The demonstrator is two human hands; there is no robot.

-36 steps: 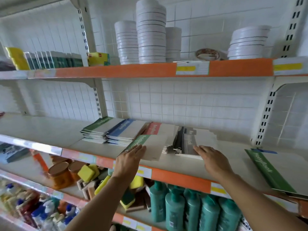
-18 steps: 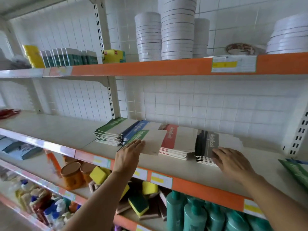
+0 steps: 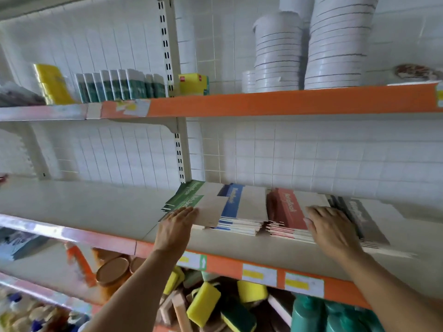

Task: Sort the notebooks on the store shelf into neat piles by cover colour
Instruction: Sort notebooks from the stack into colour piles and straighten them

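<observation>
Four notebook piles lie side by side on the middle shelf: green, blue, red and dark grey. A green notebook lies on top of the green pile, overlapping the blue one. My left hand rests with straight fingers against that notebook's front edge. With its fingers spread flat, my right hand presses on the front of the red pile, next to the grey pile.
Stacks of white plates and boxed goods stand on the upper shelf. Below, yellow-green sponges, brown-lidded jars and teal bottles fill the lower shelf. The middle shelf to the left of the piles is bare.
The view swung left, so the piles now sit further right. My left hand has slid the green notebook leftward onto the green pile. My right hand moved from the grey pile to the red pile.
</observation>
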